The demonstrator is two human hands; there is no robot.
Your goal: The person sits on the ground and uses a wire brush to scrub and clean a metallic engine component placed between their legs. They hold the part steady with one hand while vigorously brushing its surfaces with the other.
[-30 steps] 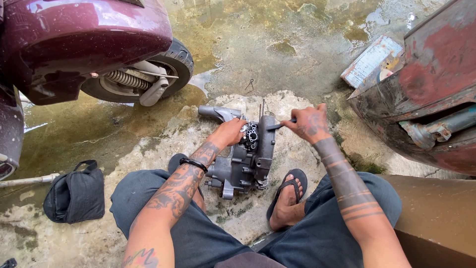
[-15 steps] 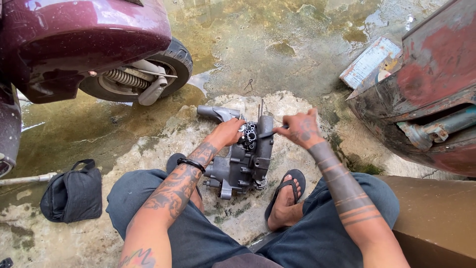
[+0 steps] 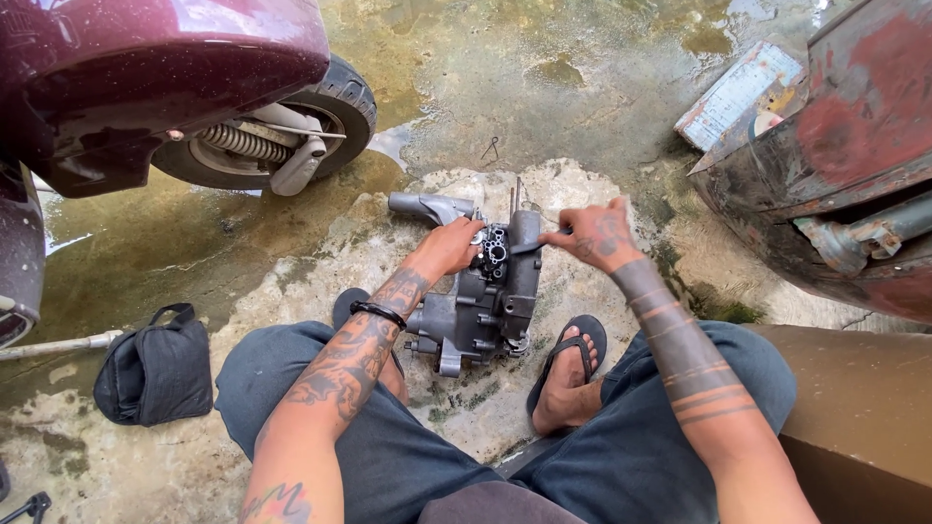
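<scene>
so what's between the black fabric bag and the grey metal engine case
In the head view, the person's left leg in blue trousers and tattooed left forearm lie between the black fabric bag and the grey metal engine case.

Soft, even daylight fills the frame, bright without harsh sun. The wet, stained concrete floor (image 3: 544, 87) carries a pale sheen at upper centre, and the glossy maroon scooter body panel (image 3: 165, 58) at upper left shows broad, dull reflections. Shadows are faint and diffuse. Focus is sharp at centre; wide-angle distortion bends lines towards the frame's edges.
</scene>
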